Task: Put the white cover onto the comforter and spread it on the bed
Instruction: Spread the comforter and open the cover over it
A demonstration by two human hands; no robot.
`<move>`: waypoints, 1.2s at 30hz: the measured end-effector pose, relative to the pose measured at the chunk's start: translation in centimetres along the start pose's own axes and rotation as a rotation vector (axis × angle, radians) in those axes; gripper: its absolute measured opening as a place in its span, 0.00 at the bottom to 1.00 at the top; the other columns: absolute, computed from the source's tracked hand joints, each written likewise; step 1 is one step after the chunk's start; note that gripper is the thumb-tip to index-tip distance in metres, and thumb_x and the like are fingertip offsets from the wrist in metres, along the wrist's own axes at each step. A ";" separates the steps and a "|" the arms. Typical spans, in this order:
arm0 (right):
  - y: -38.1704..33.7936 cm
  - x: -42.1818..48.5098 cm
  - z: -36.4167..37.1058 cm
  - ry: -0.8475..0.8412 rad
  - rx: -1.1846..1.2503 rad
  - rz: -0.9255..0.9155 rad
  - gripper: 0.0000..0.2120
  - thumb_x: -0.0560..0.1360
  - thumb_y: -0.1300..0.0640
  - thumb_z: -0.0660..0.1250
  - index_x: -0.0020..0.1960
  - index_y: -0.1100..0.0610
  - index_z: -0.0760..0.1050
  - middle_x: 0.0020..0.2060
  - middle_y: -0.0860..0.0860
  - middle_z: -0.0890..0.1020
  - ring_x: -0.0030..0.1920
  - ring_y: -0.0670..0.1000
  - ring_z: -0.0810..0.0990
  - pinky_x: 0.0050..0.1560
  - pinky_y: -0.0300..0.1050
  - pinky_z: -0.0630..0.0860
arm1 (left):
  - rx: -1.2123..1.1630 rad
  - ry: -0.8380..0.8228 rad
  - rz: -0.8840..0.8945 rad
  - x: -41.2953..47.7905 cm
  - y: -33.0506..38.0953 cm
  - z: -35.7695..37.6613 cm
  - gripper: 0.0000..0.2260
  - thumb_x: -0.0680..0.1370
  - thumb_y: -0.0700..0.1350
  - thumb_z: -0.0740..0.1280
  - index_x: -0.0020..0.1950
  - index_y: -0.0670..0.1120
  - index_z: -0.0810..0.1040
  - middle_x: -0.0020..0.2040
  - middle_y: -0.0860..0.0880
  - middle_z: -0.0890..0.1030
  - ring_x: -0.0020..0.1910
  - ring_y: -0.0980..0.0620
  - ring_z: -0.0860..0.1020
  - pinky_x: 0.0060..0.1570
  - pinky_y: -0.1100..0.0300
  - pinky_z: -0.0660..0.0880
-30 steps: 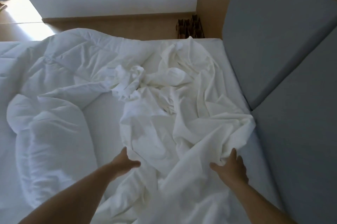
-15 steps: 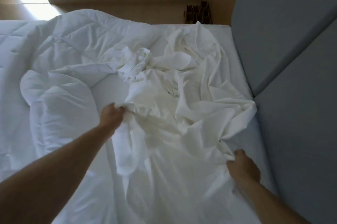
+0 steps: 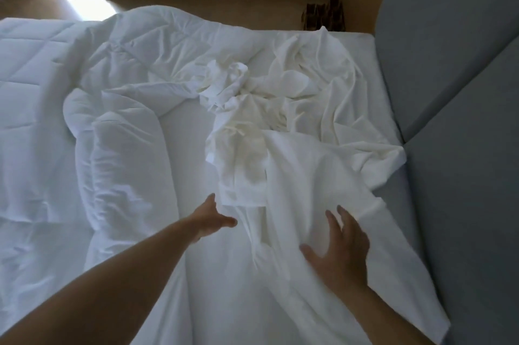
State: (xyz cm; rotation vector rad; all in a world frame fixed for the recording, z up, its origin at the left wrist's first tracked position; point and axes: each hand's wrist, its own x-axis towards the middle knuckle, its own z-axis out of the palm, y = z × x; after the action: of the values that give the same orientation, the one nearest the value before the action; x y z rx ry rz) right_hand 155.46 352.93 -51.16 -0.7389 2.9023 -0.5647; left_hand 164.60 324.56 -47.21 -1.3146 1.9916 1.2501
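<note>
Left hand (image 3: pixel 209 221), fingers apart, has released the cover (image 3: pixel 309 176) just ahead; right hand (image 3: pixel 337 246) lies splayed on it. Comforter (image 3: pixel 120 162), leftward, awaits covering.

Bedroom: large white bed (image 3: pixel 182 170); grey padded headboard (image 3: pixel 449 69) along bed's right side; quilted comforter (image 3: pixel 118 148) and crumpled cover (image 3: pixel 309 176) heaped on bed; wood floor (image 3: pixel 196 9), sunlit, beyond bed's far edge

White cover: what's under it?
The white cover lies crumpled on the mattress, which shows bare beside it. Anything under its folds is hidden.
</note>
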 end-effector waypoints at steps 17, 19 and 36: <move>-9.2 -8.5 -5.0 -0.645 0.694 0.232 0.09 0.67 0.57 0.62 0.31 0.53 0.62 0.26 0.45 0.63 0.28 0.44 0.62 0.32 0.40 0.58 | 0.012 -0.004 0.239 -2.6 -6.0 -0.5 0.52 0.69 0.48 0.79 0.81 0.46 0.46 0.79 0.47 0.59 0.76 0.44 0.62 0.69 0.57 0.63; -10.9 -9.7 -6.5 -0.740 0.744 0.215 0.06 0.62 0.57 0.61 0.29 0.53 0.64 0.26 0.47 0.63 0.28 0.45 0.62 0.32 0.42 0.58 | -0.043 -0.028 0.305 -3.1 -6.8 -0.8 0.55 0.65 0.48 0.82 0.80 0.49 0.47 0.76 0.50 0.64 0.73 0.47 0.65 0.70 0.53 0.66; 1.1 -14.1 -2.3 -0.148 0.224 0.595 0.19 0.80 0.59 0.63 0.70 0.57 0.73 0.66 0.58 0.77 0.64 0.60 0.76 0.61 0.52 0.73 | -0.179 0.061 0.244 -10.3 -10.0 1.4 0.24 0.72 0.56 0.75 0.61 0.43 0.77 0.53 0.45 0.82 0.47 0.47 0.82 0.42 0.56 0.79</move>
State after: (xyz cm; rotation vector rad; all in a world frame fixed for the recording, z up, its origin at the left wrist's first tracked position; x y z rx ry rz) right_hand 166.94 361.35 -49.44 0.1134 2.6583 -0.6964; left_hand 177.90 329.38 -44.54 -1.2300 2.1768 1.5482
